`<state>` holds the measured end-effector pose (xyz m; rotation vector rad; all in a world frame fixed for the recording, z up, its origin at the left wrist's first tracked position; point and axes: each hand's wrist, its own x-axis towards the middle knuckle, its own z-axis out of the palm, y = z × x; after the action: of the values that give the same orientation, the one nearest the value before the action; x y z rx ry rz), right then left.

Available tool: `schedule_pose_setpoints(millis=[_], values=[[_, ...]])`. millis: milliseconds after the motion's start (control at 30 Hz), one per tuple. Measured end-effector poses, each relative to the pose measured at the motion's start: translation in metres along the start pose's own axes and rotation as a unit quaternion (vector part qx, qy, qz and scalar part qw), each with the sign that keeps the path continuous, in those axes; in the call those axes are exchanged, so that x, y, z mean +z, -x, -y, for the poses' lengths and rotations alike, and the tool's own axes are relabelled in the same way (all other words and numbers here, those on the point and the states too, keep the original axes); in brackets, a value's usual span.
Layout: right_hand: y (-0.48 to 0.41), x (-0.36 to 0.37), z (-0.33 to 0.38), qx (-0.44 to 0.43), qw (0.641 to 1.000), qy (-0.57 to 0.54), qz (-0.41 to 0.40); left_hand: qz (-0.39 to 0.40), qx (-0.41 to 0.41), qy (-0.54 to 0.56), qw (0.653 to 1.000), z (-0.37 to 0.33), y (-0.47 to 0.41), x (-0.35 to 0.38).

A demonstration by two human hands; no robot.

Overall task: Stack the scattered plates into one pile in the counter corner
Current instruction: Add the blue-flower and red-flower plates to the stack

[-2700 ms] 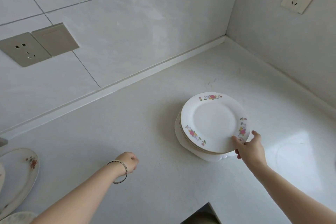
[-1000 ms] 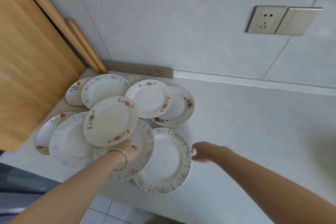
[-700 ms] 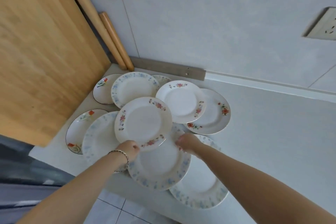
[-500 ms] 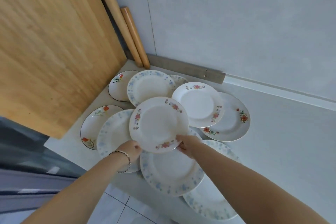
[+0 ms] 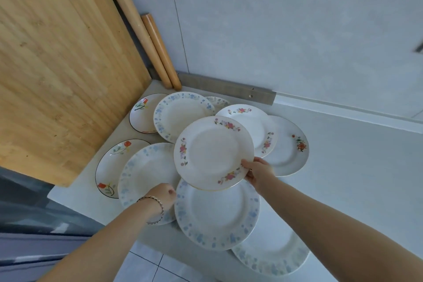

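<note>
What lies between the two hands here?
In the head view: the near rim of the pink-flowered plate, gripped by the right hand, above a blue-patterned plate beside the left hand.

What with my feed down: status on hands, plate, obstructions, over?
Right hand grips pink-flowered plate by rim. Left hand curled over blue-rimmed plate, grip unclear. Other plates overlap beneath.

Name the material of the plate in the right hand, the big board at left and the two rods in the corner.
Plate in the right hand: glazed ceramic, probably porcelain; glossy white, printed flowers, gilt-looking rim. Board: bamboo or wood, matt; striped grain shows. Rods: smooth pale wood, likely.
</note>
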<state>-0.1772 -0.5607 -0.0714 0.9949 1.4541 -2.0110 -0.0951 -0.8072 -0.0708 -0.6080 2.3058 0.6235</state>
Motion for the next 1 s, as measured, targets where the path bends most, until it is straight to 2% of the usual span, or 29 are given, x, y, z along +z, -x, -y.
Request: schedule_pose_setpoints(millis=[233,467,633,867,1000], values=[[0.024,-0.094,0.041,-0.051,0.995,-0.066,-0.049,0.004,0.072,-0.076,0.995,-0.071,0.008,0.016],[0.067,-0.252,0.061,-0.1,0.978,-0.118,-0.14,0.015,0.163,-0.161,0.973,-0.195,0.033,0.07],[0.108,-0.386,0.064,-0.129,0.959,-0.155,-0.201,0.015,0.227,-0.188,0.956,-0.294,0.071,0.149],[0.17,-0.56,0.065,-0.144,0.931,-0.208,-0.264,0.061,0.292,-0.22,0.929,-0.42,0.135,0.287],[0.198,-0.639,0.062,-0.143,0.909,-0.255,-0.298,0.086,0.317,-0.223,0.918,-0.47,0.168,0.345]])
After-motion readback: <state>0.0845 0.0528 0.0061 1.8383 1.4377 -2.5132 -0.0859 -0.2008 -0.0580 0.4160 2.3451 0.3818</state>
